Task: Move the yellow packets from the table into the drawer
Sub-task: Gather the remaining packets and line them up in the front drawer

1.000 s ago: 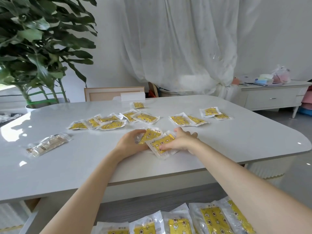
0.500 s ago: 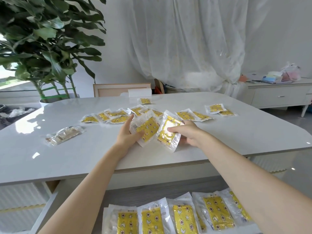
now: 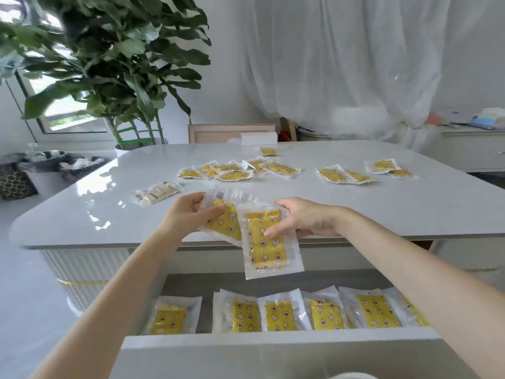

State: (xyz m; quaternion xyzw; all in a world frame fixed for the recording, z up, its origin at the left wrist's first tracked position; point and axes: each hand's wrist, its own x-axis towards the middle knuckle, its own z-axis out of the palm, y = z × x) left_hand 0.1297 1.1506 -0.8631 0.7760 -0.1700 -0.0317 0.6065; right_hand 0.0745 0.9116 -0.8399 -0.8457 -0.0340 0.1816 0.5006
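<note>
Counter [image 3: 328,214]: pale grey, glossy, rounded corners, window glare on its left part.
Left cluster [image 3: 218,170]: several yellow packets lying flat, overlapping one another.
Middle pair [image 3: 344,176]: two yellow packets, edges overlapping.
Right pair [image 3: 388,168]: two more yellow packets, touching, near the right edge.
Single packet [image 3: 268,151]: alone, towards the far edge.
Clear pouch [image 3: 158,192]: beige contents, left of the yellow ones, apart from them.
White box [image 3: 259,138]: at the far edge.
</note>
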